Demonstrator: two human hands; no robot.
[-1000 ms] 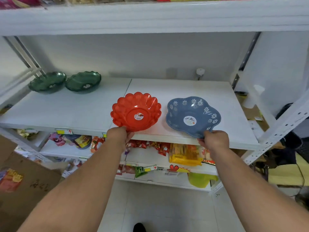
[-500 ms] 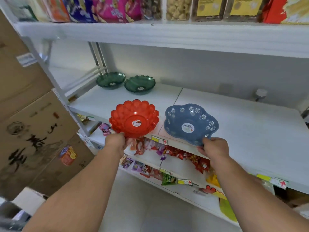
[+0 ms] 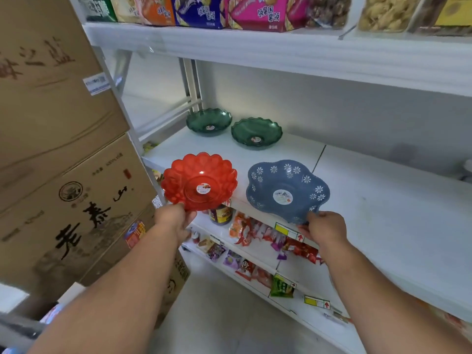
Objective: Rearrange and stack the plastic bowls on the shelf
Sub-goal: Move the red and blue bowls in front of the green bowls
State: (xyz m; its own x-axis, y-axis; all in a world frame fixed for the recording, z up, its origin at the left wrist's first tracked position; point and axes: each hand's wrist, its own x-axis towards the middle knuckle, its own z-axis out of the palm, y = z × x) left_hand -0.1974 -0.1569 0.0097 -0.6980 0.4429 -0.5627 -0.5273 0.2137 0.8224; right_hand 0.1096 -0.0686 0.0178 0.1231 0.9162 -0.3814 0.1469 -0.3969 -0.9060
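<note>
Four bowls: two carried, two parked; the task's things are split between the hands and the back left of the shelf (image 3: 383, 213)
Shelf: white and mostly bare; its front edge runs under both carried bowls, so a bowl set down half over that edge could tip off onto the snack packets (image 3: 258, 233) on the tier below
Cardboard boxes (image 3: 63, 162): stacked close on the left, just beside the red bowl; a swing leftward could knock its scalloped rim against them and twist it out of the pinch
Blue bowl (image 3: 287, 191): tilted toward the camera, out past the shelf front; held only by its near rim, so the far side can sag and the thin plastic may slip; its flower shape differs from the red one, so I judge nesting the two would sit loose and rock
Red bowl (image 3: 200, 183): also tilted, held at its bottom edge near the shelf's left corner, clear of the board
Green bowls: far one (image 3: 209, 121) and near one (image 3: 256, 132) side by side, nearly touching, upright; the likely stacking spot, and a careless reach could shove them against the back wall
Right hand (image 3: 325, 227): arm stretched forward, fingers clamped on the blue rim from below
Left hand (image 3: 175, 217): arm extended, fingers pinching the red rim
</note>
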